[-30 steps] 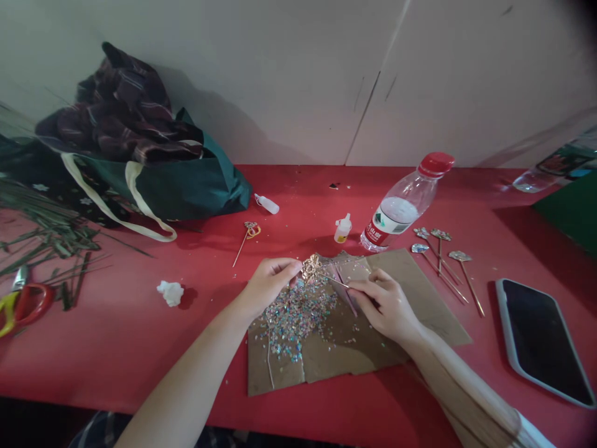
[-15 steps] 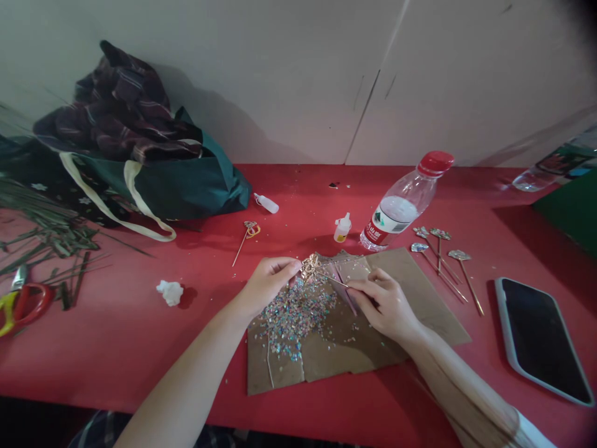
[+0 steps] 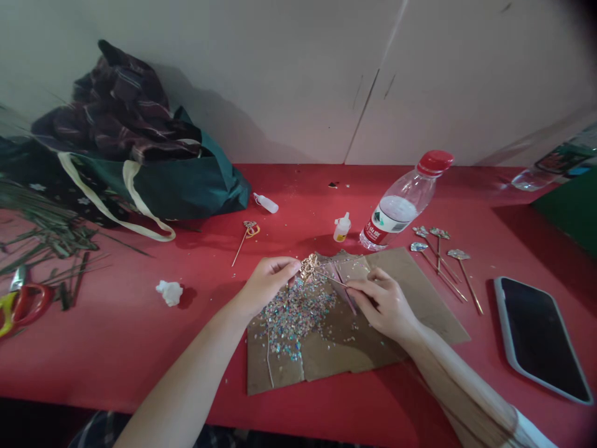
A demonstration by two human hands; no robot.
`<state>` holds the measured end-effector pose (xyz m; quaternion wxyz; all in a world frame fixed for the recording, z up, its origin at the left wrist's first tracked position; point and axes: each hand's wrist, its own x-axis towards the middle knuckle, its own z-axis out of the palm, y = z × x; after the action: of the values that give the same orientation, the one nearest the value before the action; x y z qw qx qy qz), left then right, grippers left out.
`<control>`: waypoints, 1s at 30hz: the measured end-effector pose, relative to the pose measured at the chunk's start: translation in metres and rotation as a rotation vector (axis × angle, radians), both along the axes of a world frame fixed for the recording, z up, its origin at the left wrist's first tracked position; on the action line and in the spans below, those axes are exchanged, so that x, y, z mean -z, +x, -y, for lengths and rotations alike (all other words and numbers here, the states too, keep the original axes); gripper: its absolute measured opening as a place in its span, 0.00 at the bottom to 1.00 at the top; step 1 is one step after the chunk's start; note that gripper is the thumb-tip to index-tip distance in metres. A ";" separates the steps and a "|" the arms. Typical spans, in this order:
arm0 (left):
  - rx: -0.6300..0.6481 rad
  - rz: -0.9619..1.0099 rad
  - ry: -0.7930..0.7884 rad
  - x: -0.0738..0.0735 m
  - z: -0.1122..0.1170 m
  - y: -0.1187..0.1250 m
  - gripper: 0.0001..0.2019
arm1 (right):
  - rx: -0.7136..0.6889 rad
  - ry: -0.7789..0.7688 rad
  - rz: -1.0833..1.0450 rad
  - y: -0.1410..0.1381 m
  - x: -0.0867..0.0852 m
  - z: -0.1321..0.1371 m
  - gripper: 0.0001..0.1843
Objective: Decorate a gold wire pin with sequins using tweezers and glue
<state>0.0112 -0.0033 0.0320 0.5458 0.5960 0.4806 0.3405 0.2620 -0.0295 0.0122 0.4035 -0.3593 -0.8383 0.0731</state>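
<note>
A gold hairpin [image 3: 310, 267] with an openwork ornamental head is held between my two hands above a sheet of cardboard [image 3: 373, 348]. My left hand [image 3: 268, 280] pinches the edge of its head between thumb and fingertips. The thin stem runs to the right, where my right hand [image 3: 382, 305] grips it near its end. Beneath the hairpin lies a spread of small iridescent flakes [image 3: 298, 317] on the cardboard. Behind the cardboard a small white glue bottle [image 3: 342, 229] stands upright.
Several decorated hairpins [image 3: 438, 252] lie at right, near a phone [image 3: 543, 339] and a red-capped water bottle [image 3: 396, 205]. Another hairpin [image 3: 242, 242] and a small white bottle [image 3: 267, 203] lie at left. Further left are crumpled tissue [image 3: 169, 293], scissors [image 3: 28, 302] and a green bag [image 3: 186, 186].
</note>
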 end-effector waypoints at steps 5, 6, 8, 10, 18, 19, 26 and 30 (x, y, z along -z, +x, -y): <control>-0.002 0.007 0.000 0.001 0.000 0.000 0.17 | -0.010 -0.006 -0.001 0.000 0.001 0.000 0.06; -0.001 0.006 0.000 0.001 0.000 0.000 0.17 | -0.010 -0.008 -0.001 0.000 0.002 0.000 0.06; 0.004 0.001 0.006 0.000 0.000 -0.001 0.17 | -0.012 -0.009 0.001 0.000 0.002 0.000 0.06; 0.006 -0.008 0.016 -0.001 0.000 -0.001 0.17 | -0.017 -0.009 0.000 0.001 0.002 0.000 0.06; 0.004 -0.030 0.027 -0.001 0.000 -0.001 0.18 | -0.009 0.001 0.001 0.000 0.000 0.000 0.06; 0.001 -0.031 0.025 0.000 0.000 -0.001 0.18 | -0.005 0.005 0.000 -0.001 0.000 0.001 0.06; -0.004 -0.027 0.019 0.003 0.000 -0.002 0.17 | 0.000 0.009 0.009 -0.001 -0.001 0.001 0.06; -0.011 -0.034 0.019 0.002 -0.001 -0.002 0.17 | -0.001 -0.006 0.011 -0.001 -0.001 0.001 0.07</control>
<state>0.0096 -0.0027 0.0302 0.5303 0.6041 0.4897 0.3378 0.2615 -0.0303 0.0128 0.3977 -0.3604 -0.8406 0.0737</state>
